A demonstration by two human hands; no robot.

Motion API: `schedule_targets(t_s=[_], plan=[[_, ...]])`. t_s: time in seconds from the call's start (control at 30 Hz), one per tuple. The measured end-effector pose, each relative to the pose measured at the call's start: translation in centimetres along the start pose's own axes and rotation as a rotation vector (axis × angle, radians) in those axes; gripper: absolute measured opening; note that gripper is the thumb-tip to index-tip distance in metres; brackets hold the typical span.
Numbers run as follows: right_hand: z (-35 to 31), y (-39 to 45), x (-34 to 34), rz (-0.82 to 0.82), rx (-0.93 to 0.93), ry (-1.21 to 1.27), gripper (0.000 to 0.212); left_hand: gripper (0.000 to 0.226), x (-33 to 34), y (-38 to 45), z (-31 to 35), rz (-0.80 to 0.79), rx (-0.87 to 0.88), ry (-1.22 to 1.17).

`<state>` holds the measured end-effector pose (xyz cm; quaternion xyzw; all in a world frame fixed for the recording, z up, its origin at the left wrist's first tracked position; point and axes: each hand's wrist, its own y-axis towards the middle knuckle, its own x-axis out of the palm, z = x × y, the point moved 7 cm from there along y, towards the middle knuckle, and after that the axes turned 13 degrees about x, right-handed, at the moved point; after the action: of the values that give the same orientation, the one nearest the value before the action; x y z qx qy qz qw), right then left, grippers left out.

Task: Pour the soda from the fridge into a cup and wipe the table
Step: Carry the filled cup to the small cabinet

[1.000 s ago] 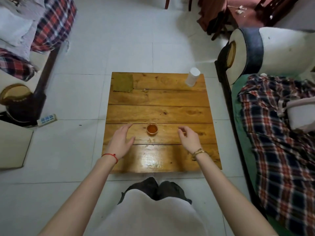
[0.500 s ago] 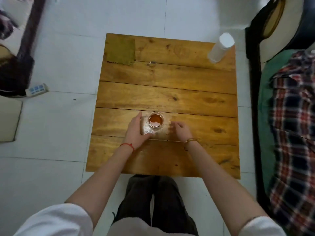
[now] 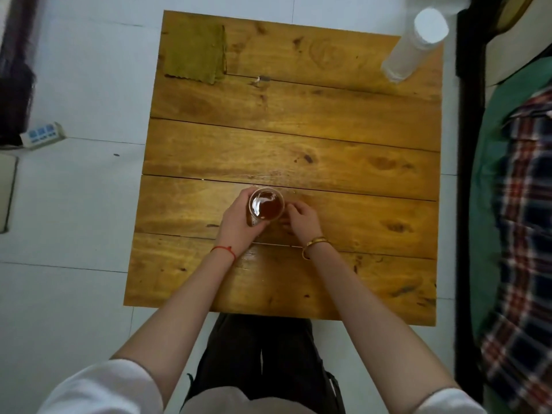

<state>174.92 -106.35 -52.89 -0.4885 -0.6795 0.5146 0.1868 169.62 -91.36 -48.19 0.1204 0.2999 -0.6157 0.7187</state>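
A clear glass cup (image 3: pixel 265 207) holding brown soda stands on the wooden plank table (image 3: pixel 298 150), near its front middle. My left hand (image 3: pixel 239 224) wraps around the cup's left side. Beside the cup on the right, my right hand (image 3: pixel 301 219) has its fingers curled, their tips touching or nearly touching the glass. A green-brown cloth (image 3: pixel 195 52) lies flat at the table's far left corner. At the far right corner stands an upside-down stack of white cups (image 3: pixel 415 44).
A dark-framed sofa with a green cover and plaid blanket (image 3: pixel 519 234) runs along the table's right side. A power strip (image 3: pixel 41 135) lies on the white tile floor to the left. My legs are at the table's front edge.
Both hands moved in from either side of the cup; the left one now grips it. The view has moved closer over the table.
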Motion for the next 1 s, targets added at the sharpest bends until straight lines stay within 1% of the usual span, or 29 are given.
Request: schedule_targets(t_s=[0.1, 0.2, 0.3, 0.37, 0.5, 0.63, 0.73, 0.8, 0.9, 1.0], plan=[[-0.4, -0.7, 0.2, -0.055, 0.02, 0.019, 0.026, 0.062, -0.3, -0.1, 0.5, 0.007, -0.014, -0.011], [-1.5, -3.7, -0.3, -0.084, 0.028, 0.017, 0.027, 0.062, -2.0, -1.2, 2.8, 0.033, -0.01, -0.035], [-1.7, -4.6, -0.2, -0.096, 0.017, -0.01, 0.015, 0.062, -2.7, -2.0, 3.3, 0.048, -0.012, -0.078], [-1.4, -4.7, -0.3, -0.091, 0.025, -0.023, 0.016, 0.061, -2.8, -2.4, 3.6, 0.048, -0.015, -0.093], [-2.8, -10.0, -1.4, -0.097, -0.023, -0.05, 0.023, 0.061, -5.6, -4.9, 7.2, 0.072, -0.006, -0.123], [-3.0, -14.6, -2.0, -0.145, -0.045, 0.057, 0.026, 0.063, -8.4, -7.9, 10.7, 0.097, 0.018, -0.131], [-2.6, -17.9, -2.2, -0.19, -0.022, 0.082, 0.023, 0.062, -10.2, -10.5, 13.3, 0.114, 0.044, -0.142], [-2.3, -20.2, -2.3, -0.208, -0.033, 0.071, 0.024, 0.062, -11.2, -12.5, 14.6, 0.131, 0.051, -0.159], [-2.2, -23.6, -2.3, -0.229, -0.06, 0.057, 0.031, 0.062, -12.6, -15.6, 16.1, 0.166, 0.053, -0.175], [-1.8, -26.6, -1.7, -0.26, -0.074, -0.006, 0.031, 0.062, -13.8, -18.6, 16.6, 0.208, 0.029, -0.183]])
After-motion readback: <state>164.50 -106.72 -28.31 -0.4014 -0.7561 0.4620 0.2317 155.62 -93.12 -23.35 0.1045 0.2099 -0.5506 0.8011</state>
